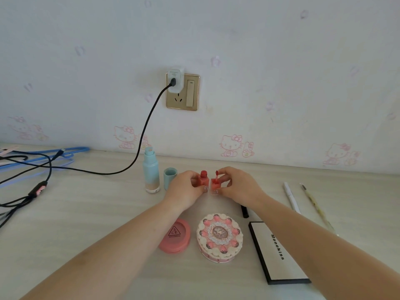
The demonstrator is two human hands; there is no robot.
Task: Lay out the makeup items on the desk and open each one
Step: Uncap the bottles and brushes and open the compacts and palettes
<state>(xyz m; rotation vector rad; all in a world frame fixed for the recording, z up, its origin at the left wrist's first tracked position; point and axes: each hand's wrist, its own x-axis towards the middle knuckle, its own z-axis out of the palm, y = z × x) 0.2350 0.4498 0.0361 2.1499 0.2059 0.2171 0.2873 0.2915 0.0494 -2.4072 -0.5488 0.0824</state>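
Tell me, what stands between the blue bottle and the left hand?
In the head view, the bottle's blue cap stands between the blue bottle and the left hand, upright on the desk.

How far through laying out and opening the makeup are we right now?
Done: the items are laid out, and the blue foundation bottle stands beside its removed cap. In hand: the left hand holds the red lip gloss bottle, the right hand its applicator cap. Left: pink 3CE compact, cake-shaped compact and Mooekiss palette look closed.
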